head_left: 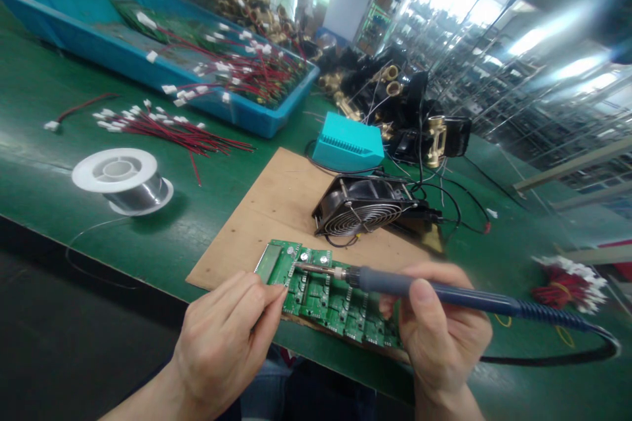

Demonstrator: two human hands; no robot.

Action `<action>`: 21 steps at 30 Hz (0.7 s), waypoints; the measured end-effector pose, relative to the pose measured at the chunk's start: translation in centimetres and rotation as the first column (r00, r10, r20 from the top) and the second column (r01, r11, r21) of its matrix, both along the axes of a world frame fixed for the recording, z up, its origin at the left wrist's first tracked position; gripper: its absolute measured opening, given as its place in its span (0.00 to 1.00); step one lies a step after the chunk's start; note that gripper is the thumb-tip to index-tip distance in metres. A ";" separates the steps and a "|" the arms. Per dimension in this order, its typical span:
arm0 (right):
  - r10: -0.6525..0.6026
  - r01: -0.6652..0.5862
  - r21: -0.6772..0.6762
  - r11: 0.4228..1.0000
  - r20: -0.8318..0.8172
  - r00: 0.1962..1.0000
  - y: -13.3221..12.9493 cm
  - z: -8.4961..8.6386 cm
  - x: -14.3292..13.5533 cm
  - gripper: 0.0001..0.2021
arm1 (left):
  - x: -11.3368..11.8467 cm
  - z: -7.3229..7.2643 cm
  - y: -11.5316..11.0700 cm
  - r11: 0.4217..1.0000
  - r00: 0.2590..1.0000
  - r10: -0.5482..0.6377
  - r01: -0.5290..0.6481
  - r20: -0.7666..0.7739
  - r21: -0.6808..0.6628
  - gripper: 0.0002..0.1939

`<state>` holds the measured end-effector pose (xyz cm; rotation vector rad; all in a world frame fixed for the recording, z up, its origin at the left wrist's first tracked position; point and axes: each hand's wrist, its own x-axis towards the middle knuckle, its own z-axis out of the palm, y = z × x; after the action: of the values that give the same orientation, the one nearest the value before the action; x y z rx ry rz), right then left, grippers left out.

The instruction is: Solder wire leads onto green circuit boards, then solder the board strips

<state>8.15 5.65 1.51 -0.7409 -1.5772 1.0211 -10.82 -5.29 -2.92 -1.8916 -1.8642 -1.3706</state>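
Note:
My right hand (439, 329) grips a blue soldering iron (385, 281), its metal tip pointing left over the leftmost board. Several green circuit boards (316, 296) lie overlapping in a row on a brown board (247, 217). At the left end of that row my left hand (227, 329) is closed, thumb and forefinger pinched at the board's edge near the iron's tip. What the pinch holds is too small to make out.
A solder spool (131, 187) stands left, near red wires (172, 131) with white connectors. Behind is a blue tray (247, 108) of wired boards. A black fan (365, 207) and a turquoise box (348, 145) stand beyond the boards. Bundled wires (563, 286) lie right. A person's arm shows behind the tray.

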 end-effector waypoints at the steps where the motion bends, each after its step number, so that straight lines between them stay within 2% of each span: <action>1: -0.003 0.003 0.004 1.000 0.001 1.000 0.0 0.0 0.0 0.02 | 0.0 0.0 0.0 1.000 1.000 -0.001 0.001 0.002 -0.005 0.09; 9: -0.010 0.010 0.006 1.000 0.012 1.000 0.0 0.0 0.1 0.02 | 0.0 0.4 0.3 1.000 0.998 -0.007 0.008 0.060 -0.023 0.09; 13: -0.021 0.024 0.038 0.999 -0.073 0.997 0.1 0.2 0.1 0.03 | 0.0 1.0 -0.3 0.999 0.996 -0.036 0.035 0.076 0.022 0.07; 14: 0.014 -0.009 0.049 0.999 -0.089 0.996 0.1 0.3 0.1 0.04 | 0.1 1.1 -0.5 0.998 0.996 -0.055 0.053 0.066 0.036 0.06; 16: 0.171 -0.166 0.080 0.983 -0.054 0.984 0.2 0.6 0.1 0.10 | 0.5 1.5 -1.0 0.995 0.995 -0.092 0.090 0.038 0.053 0.06; 19: 0.422 -0.455 0.160 0.876 0.204 0.883 0.2 1.3 0.2 0.18 | 1.7 1.9 -1.6 0.993 0.995 -0.098 0.097 0.013 0.072 0.06; 21: 0.463 -0.549 0.177 0.817 0.367 0.807 0.1 1.7 0.2 0.18 | 2.8 1.9 -1.9 0.992 0.997 -0.067 0.063 0.031 0.111 0.06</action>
<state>8.32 5.78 3.24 -0.2800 -2.2212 1.0641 -8.04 -7.23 -0.98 -1.9020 -1.7180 -1.5024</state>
